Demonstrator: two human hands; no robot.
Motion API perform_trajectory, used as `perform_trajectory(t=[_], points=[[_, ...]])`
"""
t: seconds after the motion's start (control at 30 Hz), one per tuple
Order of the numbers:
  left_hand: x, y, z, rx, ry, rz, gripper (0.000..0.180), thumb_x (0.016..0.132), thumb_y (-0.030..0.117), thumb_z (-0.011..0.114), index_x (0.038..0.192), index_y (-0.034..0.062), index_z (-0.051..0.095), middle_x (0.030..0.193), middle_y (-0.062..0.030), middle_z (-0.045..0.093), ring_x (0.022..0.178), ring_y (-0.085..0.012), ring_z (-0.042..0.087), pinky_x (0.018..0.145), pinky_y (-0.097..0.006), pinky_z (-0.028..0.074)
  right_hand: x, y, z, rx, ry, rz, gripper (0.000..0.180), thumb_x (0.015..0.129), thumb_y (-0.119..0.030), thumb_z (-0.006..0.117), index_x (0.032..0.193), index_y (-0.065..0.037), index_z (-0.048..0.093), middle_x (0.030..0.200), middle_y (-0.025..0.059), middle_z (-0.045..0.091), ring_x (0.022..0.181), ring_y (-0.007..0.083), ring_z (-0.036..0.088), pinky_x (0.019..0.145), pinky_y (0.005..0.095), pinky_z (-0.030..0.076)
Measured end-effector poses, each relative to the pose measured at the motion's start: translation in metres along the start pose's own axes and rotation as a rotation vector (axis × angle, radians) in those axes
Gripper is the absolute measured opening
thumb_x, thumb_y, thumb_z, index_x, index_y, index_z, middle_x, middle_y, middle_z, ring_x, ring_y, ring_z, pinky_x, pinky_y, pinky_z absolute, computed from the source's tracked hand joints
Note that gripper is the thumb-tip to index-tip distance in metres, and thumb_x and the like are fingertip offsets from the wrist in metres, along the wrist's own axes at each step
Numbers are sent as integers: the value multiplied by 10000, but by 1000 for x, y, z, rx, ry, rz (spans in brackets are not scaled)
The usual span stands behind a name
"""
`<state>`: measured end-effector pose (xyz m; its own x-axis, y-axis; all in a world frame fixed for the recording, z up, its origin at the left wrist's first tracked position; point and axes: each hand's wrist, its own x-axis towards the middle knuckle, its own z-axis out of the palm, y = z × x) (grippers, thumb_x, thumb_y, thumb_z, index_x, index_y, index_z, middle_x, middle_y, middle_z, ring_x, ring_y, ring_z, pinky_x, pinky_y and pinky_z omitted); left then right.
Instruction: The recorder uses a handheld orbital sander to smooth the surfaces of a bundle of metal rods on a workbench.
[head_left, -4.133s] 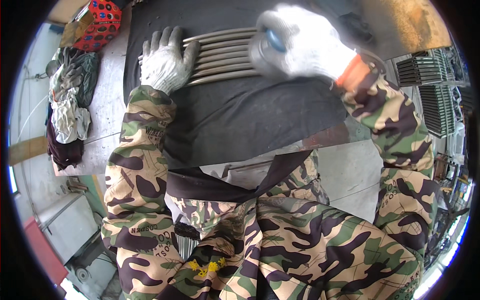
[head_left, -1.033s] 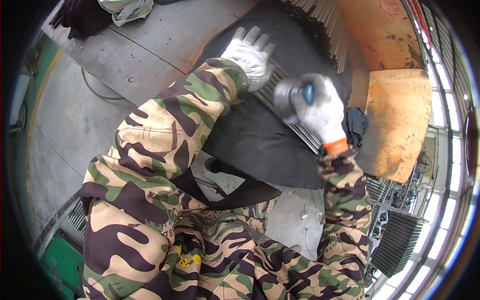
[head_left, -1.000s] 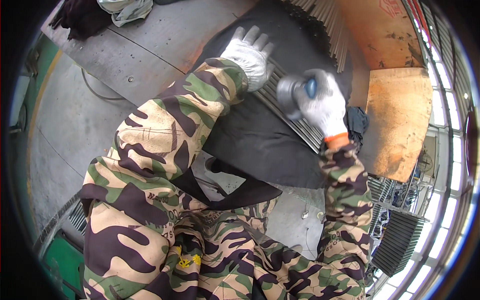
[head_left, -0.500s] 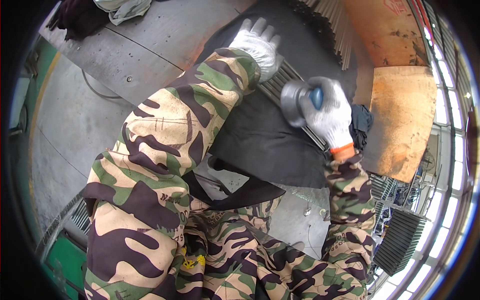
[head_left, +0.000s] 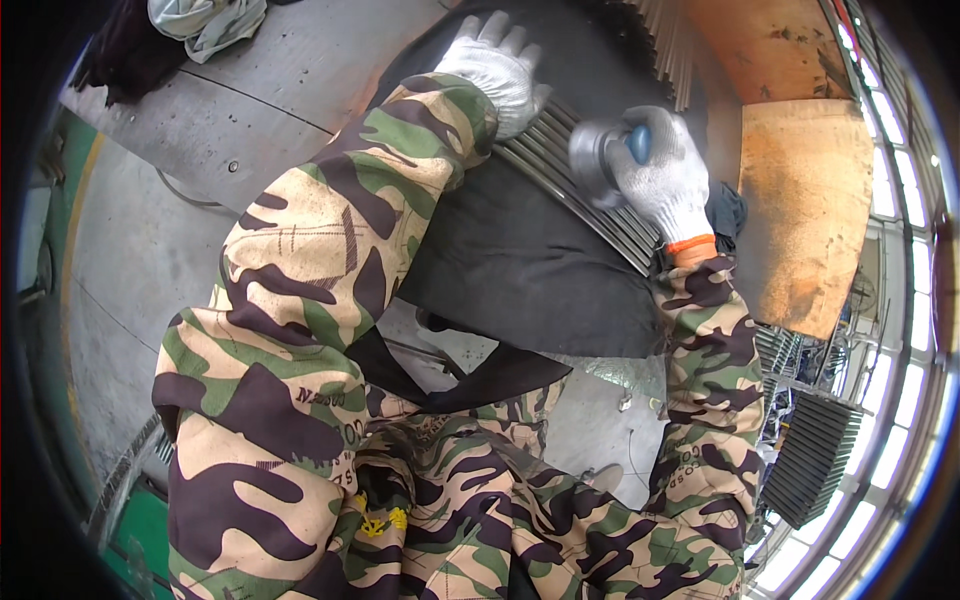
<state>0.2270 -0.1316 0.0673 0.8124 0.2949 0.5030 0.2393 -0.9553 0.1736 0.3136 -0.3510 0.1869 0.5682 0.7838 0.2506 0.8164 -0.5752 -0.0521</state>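
The right hand point(head_left: 660, 180) is gripping a grey round-headed power tool point(head_left: 600, 155) over the metal rods point(head_left: 590, 200) — these are lying on a black mat point(head_left: 520, 270) on the desk. The left hand point(head_left: 495, 70) is pressing flat, fingers spread, on the rods.

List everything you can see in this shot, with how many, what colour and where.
metal rods: one ribbed bundle, grey, on the black mat at top centre
black mat: one, black, covering the work surface in the middle
grinding tool: one, grey disc with a blue part, over the rods
rusty plates: two, orange-brown, upper right
cloth heap: one, pale grey-green, top left
floor: grey, with a green strip at left
finned metal racks: dark grey, lower right
left hand: white glove, flat on the rods
right hand: white glove with orange cuff, gripping the grinding tool
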Motion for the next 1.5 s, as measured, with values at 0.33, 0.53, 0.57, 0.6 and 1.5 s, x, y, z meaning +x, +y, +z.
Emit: perform_trajectory(t=[0.33,0.53,0.57,0.6,1.5], points=[[-15,6,-25,85,-19,45,592,992,457,637,1425,52,638,1473,-171,619,1475,-378,479,1228,-590,343,-9,0,1,24,68,-66,309,878,-351,751,1139,-185,730,1095,128,712,1015,361,722,915,470,596],[-1,16,-26,90,4,20,510,993,379,618,1359,28,670,1351,-150,663,1316,-350,565,1125,-555,422,-30,-14,-4,100,62,-136,324,881,-357,743,1155,-185,733,1102,129,715,1050,360,716,930,468,592],[4,14,-26,96,42,29,501,1000,371,599,1354,21,658,1332,-142,656,1252,-344,579,1081,-538,443,-24,-16,-3,57,49,-99,330,875,-333,757,1160,-169,733,1125,119,725,1059,348,721,937,458,593],[10,12,-27,-9,-121,-44,629,994,446,596,1408,-27,631,1457,-249,618,1428,-464,507,1243,-606,323,-18,-15,-1,12,35,-62,337,869,-309,770,1165,-153,733,1149,109,735,1068,337,727,944,447,593],[4,9,-26,11,-190,-1,624,1048,397,525,1514,-17,551,1582,-284,528,1538,-504,395,1285,-613,273,-34,-1,1,36,58,-88,386,916,-407,718,1214,-163,717,1155,109,722,1089,327,721,970,446,584]])
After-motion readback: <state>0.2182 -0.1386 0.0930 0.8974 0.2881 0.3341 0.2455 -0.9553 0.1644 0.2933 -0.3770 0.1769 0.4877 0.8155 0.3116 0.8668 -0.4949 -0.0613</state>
